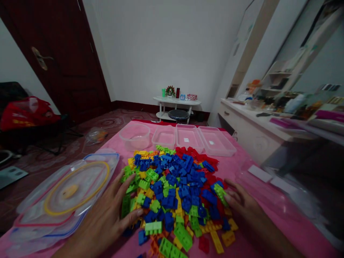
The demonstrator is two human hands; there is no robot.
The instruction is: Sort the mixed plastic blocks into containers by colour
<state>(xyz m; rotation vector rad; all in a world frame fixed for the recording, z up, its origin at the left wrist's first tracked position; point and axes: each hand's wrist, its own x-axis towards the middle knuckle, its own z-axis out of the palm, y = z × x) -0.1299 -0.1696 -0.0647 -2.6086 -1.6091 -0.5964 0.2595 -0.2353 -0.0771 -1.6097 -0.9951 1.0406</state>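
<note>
A wide heap of toy building bricks (172,186) in blue, green, yellow, red and orange covers the middle of the pink cloth. My left hand (115,208) rests at the heap's left edge, fingers spread, touching green bricks (133,182) there. On the opposite side, my right hand (239,199) lies against the edge with its fingers apart. A light green brick (220,193) is right by its fingertips; whether they touch it I cannot tell. Blue bricks (185,179) fill the centre, and red bricks (197,156) lie mostly at the back right.
Behind the heap stand a round clear tub (134,138) and rectangular clear boxes (189,138). Stacked clear lids (67,193) with coloured rims lie at the left. More clear plastic pieces (268,190) are at the right. A cluttered white dresser (258,132) stands beyond the table.
</note>
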